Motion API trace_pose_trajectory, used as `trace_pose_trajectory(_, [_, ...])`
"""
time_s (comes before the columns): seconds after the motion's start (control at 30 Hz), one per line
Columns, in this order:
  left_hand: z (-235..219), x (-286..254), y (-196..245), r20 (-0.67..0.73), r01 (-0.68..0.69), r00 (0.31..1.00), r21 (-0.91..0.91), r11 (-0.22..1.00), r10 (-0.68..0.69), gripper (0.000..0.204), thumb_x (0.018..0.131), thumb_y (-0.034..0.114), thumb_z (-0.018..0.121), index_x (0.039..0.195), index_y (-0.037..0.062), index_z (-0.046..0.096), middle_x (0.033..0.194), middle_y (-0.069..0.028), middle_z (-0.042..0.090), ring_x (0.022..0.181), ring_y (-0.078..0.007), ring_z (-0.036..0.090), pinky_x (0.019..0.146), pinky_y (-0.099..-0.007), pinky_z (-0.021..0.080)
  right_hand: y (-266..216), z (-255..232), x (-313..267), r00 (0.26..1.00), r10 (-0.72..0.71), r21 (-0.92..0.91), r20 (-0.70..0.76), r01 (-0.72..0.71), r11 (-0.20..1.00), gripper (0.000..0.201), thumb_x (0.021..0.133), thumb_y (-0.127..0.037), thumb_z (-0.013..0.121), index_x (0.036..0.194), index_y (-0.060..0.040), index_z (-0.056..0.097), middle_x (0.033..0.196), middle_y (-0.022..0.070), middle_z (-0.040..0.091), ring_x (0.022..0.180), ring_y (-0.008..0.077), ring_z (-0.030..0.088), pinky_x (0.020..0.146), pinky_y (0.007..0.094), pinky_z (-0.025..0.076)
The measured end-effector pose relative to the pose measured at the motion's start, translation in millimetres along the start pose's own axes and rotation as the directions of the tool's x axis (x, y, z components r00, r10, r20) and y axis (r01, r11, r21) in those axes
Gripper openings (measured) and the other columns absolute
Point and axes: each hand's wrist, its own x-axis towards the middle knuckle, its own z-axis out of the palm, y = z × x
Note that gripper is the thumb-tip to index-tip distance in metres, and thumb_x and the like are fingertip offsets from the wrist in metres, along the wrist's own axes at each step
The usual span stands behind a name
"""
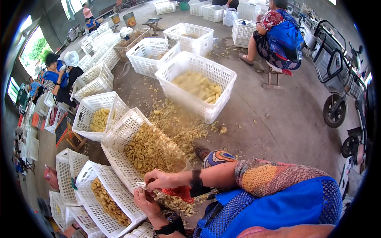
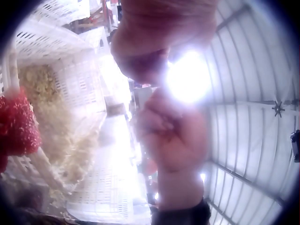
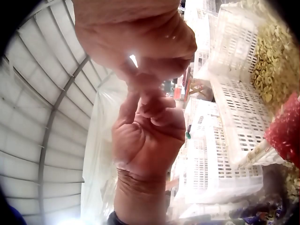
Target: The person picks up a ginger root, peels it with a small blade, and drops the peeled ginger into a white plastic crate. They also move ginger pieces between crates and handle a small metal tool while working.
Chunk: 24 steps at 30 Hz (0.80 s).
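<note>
Both hands meet above the edge of a white crate (image 1: 115, 146) heaped with yellowish pieces (image 1: 149, 152). Between their fingertips is a small white item (image 1: 141, 184), too small to identify. My right hand (image 1: 164, 179) (image 3: 136, 37) pinches at it from above, fingers bent. My left hand (image 1: 147, 204) (image 2: 164, 33) holds it from below with curled fingers; its palm shows in the right wrist view (image 3: 147, 140). Fingers hide most of the contact in both wrist views. Red netted material (image 1: 180, 193) (image 2: 21, 124) (image 3: 286, 131) lies beside the crate, below my right wrist.
A crate of yellow pieces (image 1: 107, 204) stands lower left, another (image 1: 85, 127) beyond. A large crate (image 1: 222, 85) stands ahead. Scraps (image 1: 174, 127) litter the floor (image 1: 254, 131). A person (image 1: 279, 35) sits on a stool (image 1: 274, 79); a three-wheeler (image 1: 337, 79) stands right.
</note>
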Motion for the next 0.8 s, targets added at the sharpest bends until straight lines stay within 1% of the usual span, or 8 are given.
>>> trace_pose_trajectory(0.1, [-1.7, -0.8, 0.9, 0.013, 0.05, 0.999, -0.053, 0.997, -0.049, 0.012, 0.094, 0.02, 0.052, 0.091, 0.008, 0.054, 0.072, -0.0001, 0.055, 0.06, -0.0079, 0.051, 0.05, -0.0207, 0.038, -16.6, 1.3, -5.1, 1.0, 0.031, -0.09, 0.005, -0.03, 0.995, 0.014, 0.083, -0.011, 0.06, 0.086, 0.0022, 0.055, 0.073, 0.0084, 0.064, 0.061, 0.0149, 0.06, 0.057, 0.0276, 0.047])
trace_pose_trajectory(0.2, [-3.0, -2.4, 0.7, -0.004, 0.111, 0.994, -0.118, 0.987, -0.112, 0.014, 0.093, 0.022, 0.053, 0.095, 0.0089, 0.055, 0.076, 0.0006, 0.057, 0.061, -0.0075, 0.052, 0.05, -0.02, 0.038, -2.4, 1.6, 0.4, 0.99, -0.14, -0.193, 0.006, 0.138, 0.971, 0.014, 0.077, -0.009, 0.06, 0.083, 0.0027, 0.057, 0.069, 0.0113, 0.062, 0.064, 0.0195, 0.06, 0.057, 0.0327, 0.048])
trace_pose_trajectory(0.4, [-2.3, -5.1, -1.4, -0.006, 0.207, 0.977, -0.217, 0.954, -0.214, 0.022, 0.094, 0.026, 0.05, 0.101, 0.0075, 0.058, 0.085, 0.0006, 0.062, 0.064, -0.0063, 0.054, 0.051, -0.0199, 0.04, -5.1, 0.8, -2.1, 0.981, -0.194, -0.272, 0.021, 0.193, 0.943, 0.015, 0.075, -0.009, 0.062, 0.082, 0.0029, 0.055, 0.071, 0.0139, 0.061, 0.067, 0.0233, 0.061, 0.06, 0.0355, 0.048])
trace_pose_trajectory(0.57, [1.6, -7.5, 2.5, -0.035, 0.26, 0.96, -0.247, 0.934, -0.277, 0.021, 0.091, 0.027, 0.054, 0.103, 0.0091, 0.056, 0.088, -0.0008, 0.061, 0.062, -0.0074, 0.052, 0.05, -0.0186, 0.038, -7.9, 1.8, -3.1, 0.983, -0.18, -0.249, 0.042, 0.185, 0.951, 0.015, 0.075, -0.009, 0.062, 0.082, 0.0029, 0.055, 0.07, 0.0137, 0.061, 0.068, 0.0228, 0.061, 0.062, 0.0354, 0.048])
trace_pose_trajectory(0.67, [-12.0, -4.3, -5.5, 0.051, 0.275, 0.961, -0.286, 0.918, -0.272, 0.024, 0.091, 0.028, 0.054, 0.105, 0.0077, 0.057, 0.09, -0.0022, 0.062, 0.062, -0.0073, 0.052, 0.049, -0.0183, 0.038, -4.1, -0.5, -0.9, 0.976, -0.197, -0.272, 0.089, 0.214, 0.938, 0.013, 0.079, -0.008, 0.061, 0.086, 0.0022, 0.055, 0.072, 0.0127, 0.063, 0.069, 0.0207, 0.062, 0.062, 0.0343, 0.048])
trace_pose_trajectory(0.7, [-12.7, -3.8, -7.2, 0.036, 0.275, 0.96, -0.31, 0.91, -0.278, 0.025, 0.091, 0.028, 0.054, 0.105, 0.0073, 0.057, 0.089, -0.0028, 0.062, 0.062, -0.0073, 0.052, 0.049, -0.0182, 0.038, -2.8, -1.6, 0.1, 0.972, -0.205, -0.287, 0.112, 0.229, 0.93, 0.013, 0.081, -0.008, 0.06, 0.087, 0.0019, 0.055, 0.073, 0.0122, 0.064, 0.07, 0.0198, 0.063, 0.062, 0.0338, 0.049])
trace_pose_trajectory(0.77, [-13.7, -4.2, -9.1, 0.004, 0.273, 0.957, -0.356, 0.894, -0.291, 0.026, 0.091, 0.028, 0.054, 0.106, 0.0064, 0.057, 0.088, -0.0039, 0.062, 0.061, -0.0073, 0.052, 0.049, -0.0181, 0.039, -2.0, -0.8, 0.2, 0.978, -0.165, -0.207, 0.124, 0.188, 0.96, 0.013, 0.081, -0.008, 0.061, 0.087, 0.0023, 0.055, 0.073, 0.012, 0.064, 0.07, 0.0195, 0.063, 0.062, 0.0339, 0.049])
trace_pose_trajectory(0.8, [-14.5, -4.6, -8.8, 0.049, 0.293, 0.954, -0.379, 0.878, -0.297, 0.026, 0.092, 0.026, 0.053, 0.106, 0.0046, 0.056, 0.087, -0.0046, 0.063, 0.06, -0.0076, 0.053, 0.047, -0.0178, 0.039, -1.8, -0.9, 0.0, 0.981, -0.145, -0.168, 0.131, 0.166, 0.972, 0.013, 0.08, -0.008, 0.061, 0.087, 0.0025, 0.055, 0.074, 0.0119, 0.064, 0.07, 0.0194, 0.063, 0.062, 0.0339, 0.049])
